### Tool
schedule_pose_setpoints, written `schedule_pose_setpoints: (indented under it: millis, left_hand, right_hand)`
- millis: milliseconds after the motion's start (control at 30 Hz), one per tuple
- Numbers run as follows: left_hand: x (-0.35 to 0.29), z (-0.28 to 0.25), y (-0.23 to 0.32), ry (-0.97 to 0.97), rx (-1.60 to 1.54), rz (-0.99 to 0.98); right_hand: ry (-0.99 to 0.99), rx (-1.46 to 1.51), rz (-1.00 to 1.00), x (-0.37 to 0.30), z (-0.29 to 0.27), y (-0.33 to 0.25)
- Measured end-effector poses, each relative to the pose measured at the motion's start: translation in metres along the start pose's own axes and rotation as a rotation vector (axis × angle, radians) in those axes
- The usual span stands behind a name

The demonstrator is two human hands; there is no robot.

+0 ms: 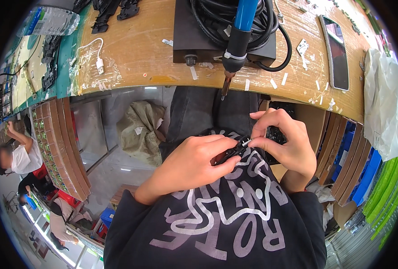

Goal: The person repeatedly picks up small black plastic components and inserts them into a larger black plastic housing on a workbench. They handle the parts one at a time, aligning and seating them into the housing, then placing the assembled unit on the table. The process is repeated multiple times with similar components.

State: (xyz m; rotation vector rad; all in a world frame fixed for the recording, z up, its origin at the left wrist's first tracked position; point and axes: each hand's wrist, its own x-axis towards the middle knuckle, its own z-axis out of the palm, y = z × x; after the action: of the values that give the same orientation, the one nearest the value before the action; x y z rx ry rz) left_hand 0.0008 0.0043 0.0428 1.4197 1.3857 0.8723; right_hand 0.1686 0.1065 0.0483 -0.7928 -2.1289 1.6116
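Observation:
In front of my chest, my left hand (192, 160) grips a small black plastic part (229, 154) between thumb and fingers. The thumb and forefinger of my right hand (286, 141) are pinched together at the part's right end. A tiny whitish piece (247, 143) shows at those fingertips; its exact kind is too small to tell. Both hands are over my dark shirt, close to my lap. Beyond them a blue and black powered driver (238, 42) hangs tip down at the table's edge, touched by neither hand.
On the wooden table (136, 58) stand a black box (185, 42) with coiled cable, a phone (335, 54), a white USB cable (100, 62) and black plastic parts (104, 13). Stacked trays (57, 148) and a sack (140, 130) lie left. A plastic bag (380, 103) hangs right. Other people sit far left.

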Motion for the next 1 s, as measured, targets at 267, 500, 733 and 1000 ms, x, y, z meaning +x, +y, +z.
schedule_pose_setpoints:
  millis: [267,500,733,1000]
  left_hand:
    - [-0.001,-0.002,-0.004,0.001,0.127,0.08]
    - [-0.001,-0.003,-0.006,-0.033,0.198,0.142]
    - [0.0,-0.019,-0.005,-0.198,-0.1,-0.032]
    - [-0.004,0.004,-0.062,-0.408,-0.805,-0.399]
  right_hand:
    - [-0.006,-0.057,-0.02,0.002,0.007,0.001]
    - [-0.034,-0.094,-0.024,0.001,0.007,0.004]
    - [-0.141,0.053,-0.145,0.005,0.005,0.013]
    - [-0.1,0.24,-0.267,0.005,0.025,0.041]
